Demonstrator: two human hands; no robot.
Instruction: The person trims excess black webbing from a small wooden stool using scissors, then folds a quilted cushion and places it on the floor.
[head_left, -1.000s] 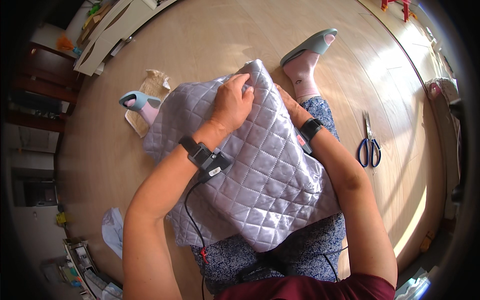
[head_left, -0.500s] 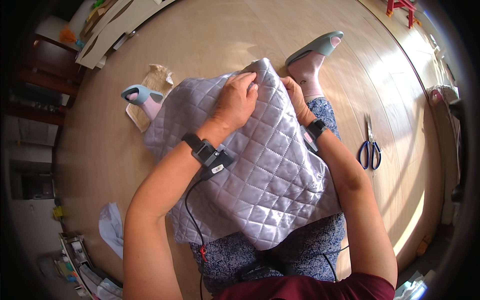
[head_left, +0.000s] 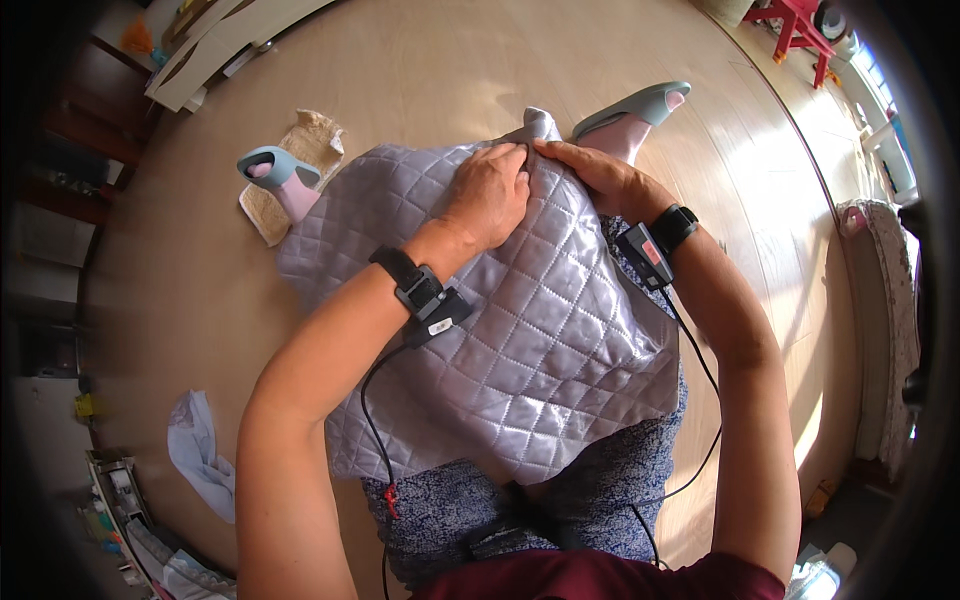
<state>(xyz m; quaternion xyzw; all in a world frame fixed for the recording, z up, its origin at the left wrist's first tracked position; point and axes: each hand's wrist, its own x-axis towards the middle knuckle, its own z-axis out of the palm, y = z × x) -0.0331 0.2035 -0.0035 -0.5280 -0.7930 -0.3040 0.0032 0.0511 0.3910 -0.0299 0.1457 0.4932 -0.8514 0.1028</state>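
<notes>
A shiny lilac-grey quilted fabric, stitched in diamonds, lies spread across my lap and legs. My left hand rests on its upper part, fingers curled and pinching a raised fold near the far edge. Right beside those fingertips, my right hand grips the same fold between thumb and fingers from the right side. A small peak of the fabric stands up just beyond both hands. The exact pinch points are partly hidden by my fingers.
My slippered feet stretch out on the wooden floor. A beige cloth lies by the left foot, a pale blue cloth at lower left. A red stool stands far right. Wrist devices trail black cables.
My right hand has come from beneath the fabric's right edge to its top, next to my left hand. The blue-handled scissors on the right are now mostly covered by my right arm.
</notes>
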